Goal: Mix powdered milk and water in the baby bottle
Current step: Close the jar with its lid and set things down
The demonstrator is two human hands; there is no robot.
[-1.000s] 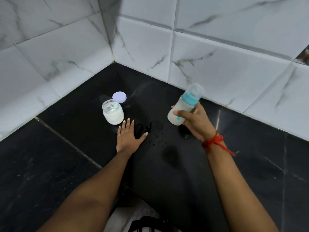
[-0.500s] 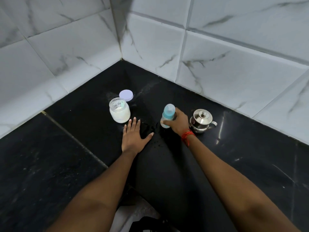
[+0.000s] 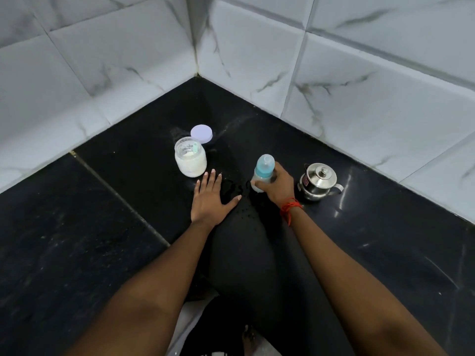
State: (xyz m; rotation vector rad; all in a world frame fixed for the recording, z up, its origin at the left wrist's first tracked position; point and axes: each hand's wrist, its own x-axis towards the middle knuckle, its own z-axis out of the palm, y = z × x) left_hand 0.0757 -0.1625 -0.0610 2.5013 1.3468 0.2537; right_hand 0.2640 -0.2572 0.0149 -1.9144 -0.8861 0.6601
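**Bystanders on the black tabletop**

A black stone tabletop (image 3: pixel 102 240) fills the lower view, with a thin pale seam running diagonally across its left part. It ends against white marble-patterned wall tiles (image 3: pixel 359 104) that meet in a corner at the far middle. Scattered water droplets (image 3: pixel 244 214) and a small wet patch glisten on the stone, well in from the far corner.

Right hand (image 3: pixel 276 183) grips the upright teal-capped baby bottle (image 3: pixel 262 170) on the black stone counter (image 3: pixel 385 240); left hand (image 3: pixel 209 199) lies flat beside the open powder-filled glass jar (image 3: pixel 190 160)
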